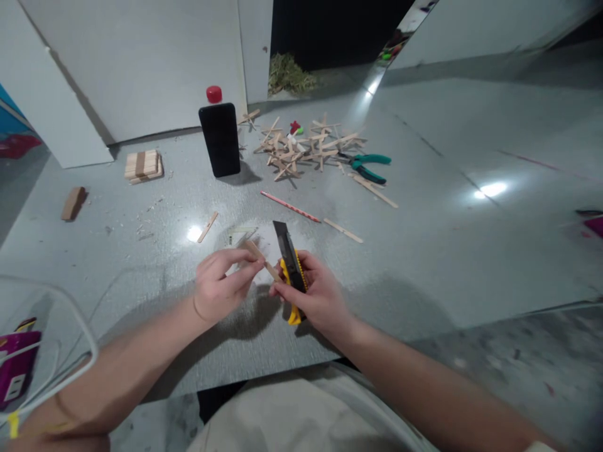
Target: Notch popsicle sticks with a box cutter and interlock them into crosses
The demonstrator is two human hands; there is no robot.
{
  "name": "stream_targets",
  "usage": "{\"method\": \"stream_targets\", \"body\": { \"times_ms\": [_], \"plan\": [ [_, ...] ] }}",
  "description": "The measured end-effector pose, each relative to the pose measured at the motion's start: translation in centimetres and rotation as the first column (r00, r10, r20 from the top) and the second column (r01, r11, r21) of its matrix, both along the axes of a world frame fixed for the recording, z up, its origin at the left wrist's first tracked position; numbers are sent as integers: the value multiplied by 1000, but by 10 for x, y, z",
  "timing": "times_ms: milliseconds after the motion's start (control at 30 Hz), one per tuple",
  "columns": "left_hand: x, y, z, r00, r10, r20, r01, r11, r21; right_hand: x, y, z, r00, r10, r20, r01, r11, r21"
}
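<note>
At the centre of the frame, a flat, pale wooden stick (pixel 272 271) is held above the work surface. It is pinched between thumb and fingertips by the left hand (pixel 222 284), while its lower end is met by the thumb of the right hand (pixel 321 294), in whose curled fingers a yellow-and-black plastic utility knife (pixel 294 267) is gripped, its dark end directed upward. The grey, faintly glossy tabletop (pixel 414 245) is marked by bright reflections at centre left and at right, and pale wood shavings (pixel 153 216) are scattered left of centre. Beyond the hands, a red patterned pencil (pixel 291 207) is seen; above it, a loose pile of cut wooden sticks (pixel 287 150) is bordered on the right by teal-handled pliers (pixel 370 167). A black, upright rectangular phone (pixel 220 141) is placed left of the pile. The surface is backed by a white panel (pixel 146 63) at upper left and a dark opening (pixel 339 31) at upper centre, where dry, straw-like material (pixel 288 75) is heaped. A speckled grey floor (pixel 527 370) is exposed at lower right.
</note>
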State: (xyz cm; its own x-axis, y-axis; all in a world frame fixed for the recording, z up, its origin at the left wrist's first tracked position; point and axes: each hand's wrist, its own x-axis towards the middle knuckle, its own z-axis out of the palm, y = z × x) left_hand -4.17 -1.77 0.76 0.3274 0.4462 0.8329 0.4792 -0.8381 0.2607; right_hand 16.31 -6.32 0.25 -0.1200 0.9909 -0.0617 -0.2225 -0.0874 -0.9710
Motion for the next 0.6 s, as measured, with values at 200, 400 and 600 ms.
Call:
{"method": "stream_targets", "body": {
  "times_ms": [200,400,600],
  "plan": [
    [13,-14,-4,980,27,195,49,926,-374,-3,-4,-3,990,-104,100,102,994,27],
    [21,-20,-7,897,145,418,149,790,-595,-7,-12,-4,944,-200,264,156,971,179],
    [18,-23,-9,896,134,423,152,802,-578,-7,-19,-12,909,-231,346,147,957,250]
  ]
}}
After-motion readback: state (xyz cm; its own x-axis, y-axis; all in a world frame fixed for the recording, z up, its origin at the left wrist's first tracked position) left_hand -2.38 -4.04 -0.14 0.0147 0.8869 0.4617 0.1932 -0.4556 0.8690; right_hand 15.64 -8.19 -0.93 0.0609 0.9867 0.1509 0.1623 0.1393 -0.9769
